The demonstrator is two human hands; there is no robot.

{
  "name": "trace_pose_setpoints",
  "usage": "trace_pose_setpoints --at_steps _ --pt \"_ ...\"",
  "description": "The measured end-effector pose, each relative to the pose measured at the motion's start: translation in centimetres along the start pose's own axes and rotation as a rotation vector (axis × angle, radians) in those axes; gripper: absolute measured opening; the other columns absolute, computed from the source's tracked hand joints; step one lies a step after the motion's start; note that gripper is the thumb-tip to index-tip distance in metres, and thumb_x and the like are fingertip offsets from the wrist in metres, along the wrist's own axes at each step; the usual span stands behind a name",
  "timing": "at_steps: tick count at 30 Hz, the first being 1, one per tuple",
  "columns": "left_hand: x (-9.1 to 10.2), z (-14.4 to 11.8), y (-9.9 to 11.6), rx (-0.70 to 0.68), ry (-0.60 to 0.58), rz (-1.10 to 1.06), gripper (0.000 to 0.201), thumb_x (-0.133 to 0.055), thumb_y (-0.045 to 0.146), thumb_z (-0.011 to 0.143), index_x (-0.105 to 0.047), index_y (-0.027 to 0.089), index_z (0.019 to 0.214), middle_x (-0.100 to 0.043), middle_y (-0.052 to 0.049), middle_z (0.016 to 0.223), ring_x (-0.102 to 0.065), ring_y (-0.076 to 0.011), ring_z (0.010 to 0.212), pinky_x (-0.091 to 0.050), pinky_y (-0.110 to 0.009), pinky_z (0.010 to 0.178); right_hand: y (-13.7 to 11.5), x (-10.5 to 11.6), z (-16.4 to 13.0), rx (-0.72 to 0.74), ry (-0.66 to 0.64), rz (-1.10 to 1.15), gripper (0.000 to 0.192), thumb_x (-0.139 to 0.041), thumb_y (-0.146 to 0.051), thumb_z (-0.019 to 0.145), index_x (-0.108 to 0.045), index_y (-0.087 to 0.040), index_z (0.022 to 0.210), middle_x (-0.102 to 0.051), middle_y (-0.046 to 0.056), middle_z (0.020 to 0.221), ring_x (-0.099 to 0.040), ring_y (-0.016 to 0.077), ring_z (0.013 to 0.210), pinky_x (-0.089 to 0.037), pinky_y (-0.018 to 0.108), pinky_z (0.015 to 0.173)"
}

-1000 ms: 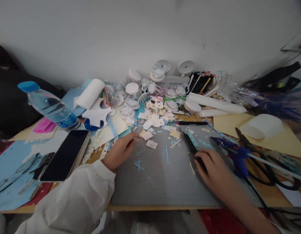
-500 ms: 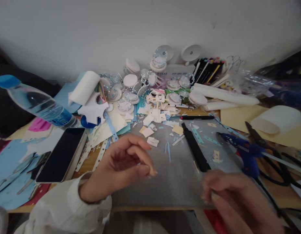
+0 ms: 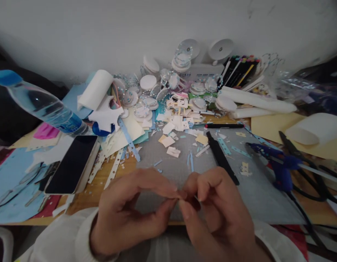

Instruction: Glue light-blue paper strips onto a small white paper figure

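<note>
My left hand point(image 3: 114, 213) and my right hand point(image 3: 225, 213) meet fingertip to fingertip over the front of the grey mat point(image 3: 266, 198). Thumb and index finger of the left hand are pinched together. The right hand's fingers curl in against the same spot. Whatever lies between the fingertips is too small or too covered to make out. Beyond the hands are thin blue paper strips point(image 3: 190, 162) and a folded white paper scrap point(image 3: 173, 151). A black, flat-sided tool point(image 3: 221, 158) lies just past the right hand.
On the right are a blue glue gun point(image 3: 284, 171), large black scissors point(image 3: 291, 148) and a white paper roll point(image 3: 318, 129). A phone point(image 3: 72, 163) and water bottle point(image 3: 45, 107) are on the left. White discs point(image 3: 148, 83) and markers point(image 3: 236, 74) crowd the wall side.
My right hand has moved left and up from the mat's front right to meet my left hand. The left hand's fingertips have closed into a pinch. The view has shifted slightly.
</note>
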State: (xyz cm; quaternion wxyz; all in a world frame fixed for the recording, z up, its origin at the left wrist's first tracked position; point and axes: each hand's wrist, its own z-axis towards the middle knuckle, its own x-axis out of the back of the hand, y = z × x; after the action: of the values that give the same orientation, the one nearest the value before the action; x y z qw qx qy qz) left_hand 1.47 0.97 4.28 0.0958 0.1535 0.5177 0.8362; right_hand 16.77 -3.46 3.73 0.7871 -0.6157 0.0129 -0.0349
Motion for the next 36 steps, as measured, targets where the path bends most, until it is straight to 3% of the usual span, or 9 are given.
trace_pose_setpoints --at_steps 9,13,15,17,20,23,26,30,36 --pt "0.0 -0.4 -0.2 0.030 -0.031 0.030 0.037 -0.068 0.007 0.076 -0.062 0.033 0.103 -0.073 0.002 0.084 -0.066 -0.0164 0.072 -0.052 -0.030 0.065 0.4 0.6 0.0 0.029 -0.050 -0.118 0.023 -0.048 -0.004 0.078 -0.036 -0.024 0.081 -0.046 -0.003 0.072 -0.047 0.0104 0.063 -0.042 0.021 0.054" --pt "1.0 0.2 -1.2 0.065 -0.008 0.151 0.027 -0.064 0.009 0.080 -0.063 0.029 0.098 -0.070 0.000 0.085 -0.064 -0.0164 0.077 -0.051 -0.029 0.070 1.9 1.9 1.7 0.140 -0.063 -0.207 0.021 -0.047 -0.004 0.080 -0.040 -0.024 0.085 -0.050 -0.003 0.074 -0.050 0.0107 0.065 -0.043 0.023 0.058" --pt "1.9 0.8 -2.4 0.111 0.017 0.257 0.017 -0.057 0.012 0.085 -0.062 0.024 0.097 -0.067 -0.002 0.087 -0.062 -0.0155 0.078 -0.048 -0.028 0.070 3.4 3.0 3.2 0.201 -0.025 -0.386 0.016 -0.047 -0.007 0.083 -0.044 -0.023 0.086 -0.051 -0.001 0.075 -0.052 0.0124 0.068 -0.044 0.025 0.061" --pt "2.9 1.2 -4.1 0.135 0.026 0.408 0.011 -0.055 0.017 0.086 -0.062 0.021 0.094 -0.063 -0.003 0.085 -0.058 -0.0155 0.077 -0.046 -0.028 0.070 5.0 3.8 4.7 0.192 -0.089 -0.634 0.011 -0.048 -0.011 0.084 -0.049 -0.021 0.087 -0.052 0.001 0.076 -0.052 0.0151 0.071 -0.045 0.028 0.065" --pt "3.9 1.3 -7.0 0.153 -0.085 0.652 0.010 -0.056 0.023 0.086 -0.064 0.019 0.089 -0.056 -0.003 0.078 -0.054 -0.0158 0.073 -0.043 -0.028 0.066 7.3 4.3 6.8 0.163 -0.239 -0.978 0.014 -0.053 -0.021 0.086 -0.056 -0.016 0.098 -0.056 0.011 0.095 -0.054 0.0257 0.094 -0.046 0.040 0.080" --pt "3.9 0.8 -9.1 0.140 -0.191 0.745 0.015 -0.055 0.026 0.087 -0.065 0.018 0.095 -0.058 -0.005 0.088 -0.056 -0.0182 0.082 -0.046 -0.031 0.075 8.9 3.9 8.0 0.158 -0.357 -1.160 0.022 -0.057 -0.025 0.085 -0.058 -0.011 0.102 -0.055 0.016 0.103 -0.052 0.0318 0.101 -0.044 0.046 0.084" --pt "3.3 0.5 -9.9 0.123 -0.259 0.812 0.016 -0.054 0.025 0.089 -0.065 0.017 0.097 -0.060 -0.007 0.093 -0.056 -0.0210 0.090 -0.046 -0.035 0.083 9.6 3.7 8.3 0.170 -0.406 -1.181 0.014 -0.054 -0.019 0.086 -0.060 -0.011 0.097 -0.056 0.015 0.100 -0.053 0.0298 0.096 -0.045 0.044 0.082" --pt "2.5 0.5 -9.9 0.083 -0.323 0.889 0.016 -0.052 0.023 0.091 -0.066 0.017 0.095 -0.061 -0.007 0.090 -0.057 -0.0216 0.086 -0.047 -0.036 0.079 9.3 4.1 7.3 0.197 -0.455 -1.155 0.010 -0.056 -0.019 0.085 -0.060 -0.013 0.092 -0.058 0.011 0.094 -0.055 0.0270 0.092 -0.046 0.041 0.080" --pt "2.0 0.3 -9.9 -0.064 -0.293 0.971 0.024 -0.045 0.018 0.094 -0.066 0.015 0.083 -0.061 -0.007 0.080 -0.054 -0.0213 0.078 -0.045 -0.036 0.073 7.7 4.7 4.0 0.235 -0.568 -1.087 0.015 -0.059 -0.018 0.083 -0.060 -0.017 0.098 -0.060 0.008 0.096 -0.056 0.0254 0.092 -0.047 0.041 0.077"
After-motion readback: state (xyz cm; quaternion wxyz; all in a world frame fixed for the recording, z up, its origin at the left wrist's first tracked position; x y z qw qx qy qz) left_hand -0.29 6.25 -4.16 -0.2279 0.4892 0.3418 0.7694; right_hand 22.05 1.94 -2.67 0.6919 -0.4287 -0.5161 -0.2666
